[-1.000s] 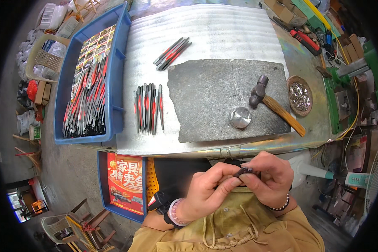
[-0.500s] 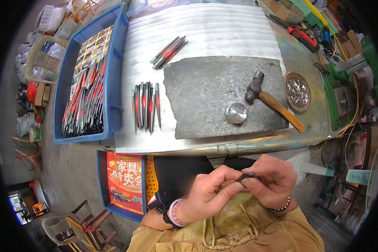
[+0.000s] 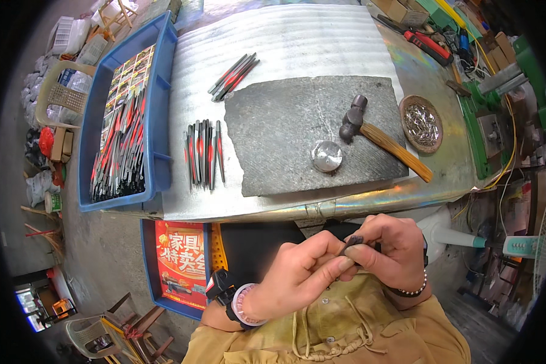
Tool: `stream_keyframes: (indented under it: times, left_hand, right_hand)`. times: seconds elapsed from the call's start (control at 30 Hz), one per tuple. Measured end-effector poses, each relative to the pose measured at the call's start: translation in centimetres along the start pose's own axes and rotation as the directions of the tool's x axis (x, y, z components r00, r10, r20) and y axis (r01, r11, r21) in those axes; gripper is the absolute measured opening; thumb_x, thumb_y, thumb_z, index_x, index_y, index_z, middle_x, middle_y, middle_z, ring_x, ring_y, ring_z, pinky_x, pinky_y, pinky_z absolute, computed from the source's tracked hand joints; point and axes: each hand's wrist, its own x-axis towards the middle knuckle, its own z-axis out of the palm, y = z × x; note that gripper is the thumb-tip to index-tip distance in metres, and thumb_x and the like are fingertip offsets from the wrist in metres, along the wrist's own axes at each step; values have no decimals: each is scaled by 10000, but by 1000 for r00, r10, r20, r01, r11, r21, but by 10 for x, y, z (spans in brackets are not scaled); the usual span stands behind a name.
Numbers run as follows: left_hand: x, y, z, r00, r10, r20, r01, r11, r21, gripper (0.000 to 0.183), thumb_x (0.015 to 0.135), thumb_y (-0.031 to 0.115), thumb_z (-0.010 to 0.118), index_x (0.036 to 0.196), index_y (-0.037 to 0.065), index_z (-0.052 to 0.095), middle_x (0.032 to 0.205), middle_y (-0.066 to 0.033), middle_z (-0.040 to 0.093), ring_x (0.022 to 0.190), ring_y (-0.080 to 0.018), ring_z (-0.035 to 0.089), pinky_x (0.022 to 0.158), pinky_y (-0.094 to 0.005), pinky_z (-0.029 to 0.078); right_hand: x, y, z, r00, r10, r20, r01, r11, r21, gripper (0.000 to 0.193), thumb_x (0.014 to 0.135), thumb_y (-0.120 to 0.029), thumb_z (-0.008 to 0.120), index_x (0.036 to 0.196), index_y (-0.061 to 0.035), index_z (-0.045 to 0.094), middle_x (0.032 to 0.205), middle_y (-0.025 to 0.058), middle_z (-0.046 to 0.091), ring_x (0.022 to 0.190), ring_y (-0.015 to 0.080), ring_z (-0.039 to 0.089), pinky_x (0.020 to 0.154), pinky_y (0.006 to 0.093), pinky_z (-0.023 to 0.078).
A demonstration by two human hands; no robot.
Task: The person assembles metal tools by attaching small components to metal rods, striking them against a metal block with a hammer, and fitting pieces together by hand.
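Above my lap, in front of the table edge, my left hand point(image 3: 306, 270) and my right hand point(image 3: 391, 249) meet with fingertips pinched together. Between them is a small dark piece point(image 3: 353, 242), mostly covered by the fingers, so its kind does not show. Beyond the hands lies a grey stone slab point(image 3: 273, 139). A wooden-handled hammer point(image 3: 394, 145) and a round shiny metal block point(image 3: 327, 156) rest on it. Left of the slab is a row of slim black-and-red pointed tools point(image 3: 202, 155), looking like tweezers; a smaller bunch point(image 3: 233, 77) lies behind.
A blue crate point(image 3: 164, 121) on the left holds many similar tools. Right of the slab sits a round bowl point(image 3: 434, 138) of small metal parts. Green machinery point(image 3: 476, 142) stands at the right. Below the table edge is a blue tray point(image 3: 153, 285) with a red printed sheet.
Both hands stay together on the dark piece, which now tilts more upright between the fingertips. The table things appear slightly shifted left as the view moves.
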Motion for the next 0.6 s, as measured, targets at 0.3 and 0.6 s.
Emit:
stream_keyframes:
  times: [0.3, 0.6]
  left_hand:
    - [9, 6, -1, 984, -168, 68, 166, 986, 37, 95, 926, 87, 516, 932, -7, 527, 783, -53, 665, 709, -52, 583, 621, -195, 451]
    - [28, 9, -8, 946, -261, 191, 312, 891, -330, 140, 910, 72, 544, 1012, -20, 512, 867, -79, 633, 756, -127, 622, 674, -234, 497]
  right_hand:
    - [-3, 11, -2, 983, 167, -80, -145, 963, 229, 119, 838, -40, 644, 783, 2, 546, 650, -20, 533, 539, -9, 434, 446, 155, 326]
    - [19, 15, -6, 922, 378, -83, -299, 833, 466, 147, 843, -89, 601, 732, -57, 509, 611, -3, 542, 457, 8, 388, 402, 157, 276]
